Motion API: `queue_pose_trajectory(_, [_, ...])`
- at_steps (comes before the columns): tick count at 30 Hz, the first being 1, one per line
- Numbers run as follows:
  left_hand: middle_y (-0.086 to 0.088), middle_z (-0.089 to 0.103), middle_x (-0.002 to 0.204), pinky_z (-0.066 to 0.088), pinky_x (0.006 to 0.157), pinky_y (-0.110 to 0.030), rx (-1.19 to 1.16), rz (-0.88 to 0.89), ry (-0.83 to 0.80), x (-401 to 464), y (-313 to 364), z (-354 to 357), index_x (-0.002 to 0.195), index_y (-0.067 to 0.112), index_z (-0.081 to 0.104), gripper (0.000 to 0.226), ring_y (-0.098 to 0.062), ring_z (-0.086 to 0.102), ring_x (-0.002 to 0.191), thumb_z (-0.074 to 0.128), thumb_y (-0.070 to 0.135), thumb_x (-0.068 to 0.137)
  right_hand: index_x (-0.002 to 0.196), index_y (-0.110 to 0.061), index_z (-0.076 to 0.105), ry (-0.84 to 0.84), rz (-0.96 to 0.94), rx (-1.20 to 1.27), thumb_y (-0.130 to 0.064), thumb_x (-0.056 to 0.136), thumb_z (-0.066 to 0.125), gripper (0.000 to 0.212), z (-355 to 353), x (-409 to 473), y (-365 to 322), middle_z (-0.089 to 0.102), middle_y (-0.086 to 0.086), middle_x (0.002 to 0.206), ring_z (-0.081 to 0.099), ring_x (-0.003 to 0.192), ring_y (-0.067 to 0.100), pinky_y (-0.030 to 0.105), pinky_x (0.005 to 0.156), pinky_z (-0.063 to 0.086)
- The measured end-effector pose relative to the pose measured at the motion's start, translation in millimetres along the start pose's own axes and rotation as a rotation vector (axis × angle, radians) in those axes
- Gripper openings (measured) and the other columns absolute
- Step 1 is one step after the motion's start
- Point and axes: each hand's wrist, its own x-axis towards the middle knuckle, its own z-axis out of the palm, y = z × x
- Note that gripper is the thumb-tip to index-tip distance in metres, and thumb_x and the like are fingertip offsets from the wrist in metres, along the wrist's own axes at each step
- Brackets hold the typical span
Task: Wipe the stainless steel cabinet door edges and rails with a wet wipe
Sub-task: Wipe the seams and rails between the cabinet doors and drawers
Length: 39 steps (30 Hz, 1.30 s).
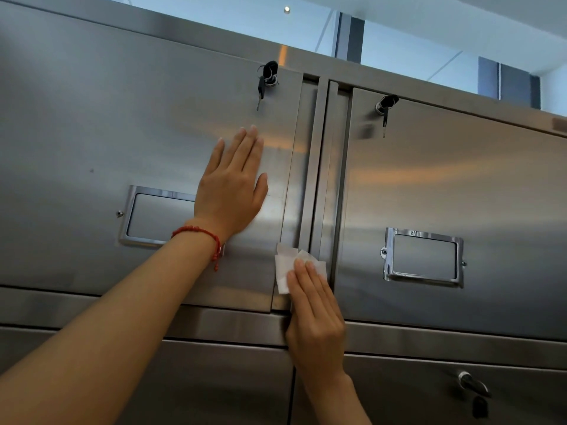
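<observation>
the right hand (316, 320) presses a folded white wet wipe (283, 268) against the lower part of the vertical rail (319, 167) that runs between the two upper cabinet doors. its fingers lie straight and close together, flat on the wipe; nothing is pinched. whether the thumb hooks the wipe's edge cannot be told.

the left hand (231, 191) rests flat on the left door (92, 118), fingers spread and pointing up, just left of that door's right edge (293, 167). it holds nothing — it appears to brace the door. a red bracelet (202, 233) sits on its wrist.

governing relation: the rail's long axis runs near vertical, leaning slightly right toward the top. the wipe sits near the bottom end of this axis, just above the horizontal rail (214, 325) under the doors. almost all of the unwiped run therefore lies above the right hand, up toward the top frame of the cabinet (184, 29).

the right hand is the nearer one to the rail and already carries the wipe; the left hand is beside the rail but higher up.

judgement: the next stroke most likely travels upward along the rail, with pressure kept on the fingertips. the keys (264, 84) in the left door lock hang close to the upper end of that path and could be snagged. the right door (491, 185), with its own key (385, 113) and label frame (423, 257), lies just right of the rail.
</observation>
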Motion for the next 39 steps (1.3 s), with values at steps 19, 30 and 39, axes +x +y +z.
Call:
queue_pose_trajectory(19, [-0.016, 0.023, 0.152, 0.010, 0.117, -0.042, -0.015, 0.000, -0.024, -0.1, 0.7, -1.8, 0.144, 0.002, 0.026, 0.057, -0.026, 0.017, 0.142, 0.025, 0.029, 0.094, 0.108, 0.002, 0.067, -0.021, -0.011, -0.003, 0.006, 0.059, 0.086, 0.053, -5.6, -11.6, -0.5, 0.062, 0.017, 0.119, 0.057, 0.115, 0.029, 0.043, 0.094, 0.049])
queue_pose_trajectory(30, [-0.016, 0.025, 0.151, 0.012, 0.116, -0.043, -0.019, -0.003, -0.014, -0.5, 1.0, -2.1, 0.143, 0.001, 0.028, 0.059, -0.027, 0.019, 0.141, 0.021, 0.031, 0.093, 0.110, 0.002, 0.066, -0.017, -0.012, 0.012, 0.008, 0.059, 0.085, 0.055, -4.1, -17.8, -0.8, 0.061, 0.016, 0.120, 0.056, 0.116, 0.029, 0.043, 0.095, 0.049])
queue_pose_trajectory(39, [-0.016, 0.023, 0.152, 0.010, 0.117, -0.042, -0.005, 0.002, -0.021, -0.5, 0.7, -1.2, 0.144, 0.002, 0.027, 0.057, -0.027, 0.017, 0.142, 0.025, 0.029, 0.094, 0.109, 0.003, 0.067, 0.000, 0.005, 0.003, 0.008, 0.061, 0.084, 0.051, -3.0, -7.8, -1.2, 0.061, 0.018, 0.120, 0.057, 0.115, 0.030, 0.045, 0.093, 0.050])
